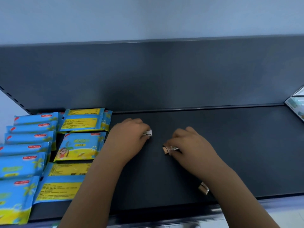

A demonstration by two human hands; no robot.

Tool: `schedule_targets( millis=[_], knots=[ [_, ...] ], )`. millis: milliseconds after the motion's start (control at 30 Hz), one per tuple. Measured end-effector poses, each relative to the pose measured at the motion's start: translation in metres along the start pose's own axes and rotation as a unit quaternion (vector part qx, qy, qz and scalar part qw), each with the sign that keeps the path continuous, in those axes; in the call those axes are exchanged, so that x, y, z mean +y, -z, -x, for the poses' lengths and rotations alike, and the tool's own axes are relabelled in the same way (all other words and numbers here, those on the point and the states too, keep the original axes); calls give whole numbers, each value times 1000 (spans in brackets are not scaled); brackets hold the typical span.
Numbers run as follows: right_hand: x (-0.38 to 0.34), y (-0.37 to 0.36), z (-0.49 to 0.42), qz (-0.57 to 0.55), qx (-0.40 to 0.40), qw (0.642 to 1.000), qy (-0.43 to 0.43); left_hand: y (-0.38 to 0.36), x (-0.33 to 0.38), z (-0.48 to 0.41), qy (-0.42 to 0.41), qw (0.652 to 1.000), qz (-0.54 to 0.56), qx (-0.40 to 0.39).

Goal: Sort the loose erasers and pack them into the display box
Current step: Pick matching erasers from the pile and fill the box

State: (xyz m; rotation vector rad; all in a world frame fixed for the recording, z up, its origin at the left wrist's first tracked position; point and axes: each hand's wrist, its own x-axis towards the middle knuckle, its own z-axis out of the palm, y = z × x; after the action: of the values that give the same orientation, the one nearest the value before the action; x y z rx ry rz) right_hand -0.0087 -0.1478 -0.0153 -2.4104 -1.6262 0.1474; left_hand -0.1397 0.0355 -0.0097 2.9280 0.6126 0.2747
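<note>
Both hands are down on a dark grey shelf (230, 145). My left hand (127, 137) grips a small white eraser (148, 132) that pokes out past its fingertips. To the right, my right hand (190, 145) pinches another small eraser (167, 150) against the shelf surface. A third eraser (204, 189) lies loose near the shelf's front edge, partly hidden under my right forearm. At the far right edge a box (296, 104) with a pale printed side shows only in part; I cannot tell whether it is the display box.
Several blue and yellow wipe packets (82, 120) are stacked and spread over the shelf's left side, close to my left hand. The shelf's upright back panel (164, 76) rises behind. The front lip (164, 211) runs below my forearms.
</note>
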Motion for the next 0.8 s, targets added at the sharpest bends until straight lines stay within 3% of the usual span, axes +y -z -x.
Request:
schedule_targets(
  millis=[200,367,533,800],
  knots=[
    [18,6,10,-110,95,989,-31,1,27,3,-47,996,72,36],
    [51,24,31,-182,109,976,-57,5,74,-4,-76,993,76,41],
    [127,52,61,-136,102,978,-118,2,156,-36,-75,994,54,49],
    [274,84,129,-173,159,969,-80,-47,319,-95,-46,997,63,22]
  ],
)
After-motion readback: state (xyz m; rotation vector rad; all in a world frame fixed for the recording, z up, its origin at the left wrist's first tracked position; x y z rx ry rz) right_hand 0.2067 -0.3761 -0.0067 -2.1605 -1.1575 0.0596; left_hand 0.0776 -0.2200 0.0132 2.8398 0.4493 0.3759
